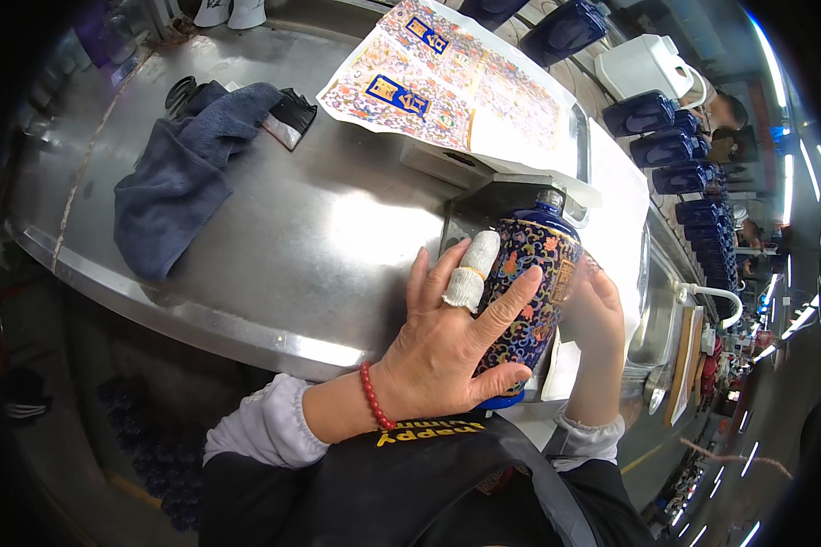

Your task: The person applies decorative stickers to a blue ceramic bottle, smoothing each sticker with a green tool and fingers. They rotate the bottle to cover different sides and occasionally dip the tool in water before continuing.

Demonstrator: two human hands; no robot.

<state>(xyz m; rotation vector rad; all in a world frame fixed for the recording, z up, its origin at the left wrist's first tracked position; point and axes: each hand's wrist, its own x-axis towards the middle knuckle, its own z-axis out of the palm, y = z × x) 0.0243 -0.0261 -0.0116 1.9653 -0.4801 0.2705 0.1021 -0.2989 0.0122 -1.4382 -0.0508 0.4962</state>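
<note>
Holding a dark blue ceramic bottle with coloured floral pattern (531, 292) at centre frame, over the steel desk (319, 237) edge. Left hand (452, 351) fingers wrapped around its body; right hand (597, 310) pressing the far side, probably smoothing a label. Next: firm, even pressure.

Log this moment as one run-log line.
left hand: grips blue bottle | right hand: on bottle's far side | bottle: upright at steel table edge | grey cloth: left
</note>
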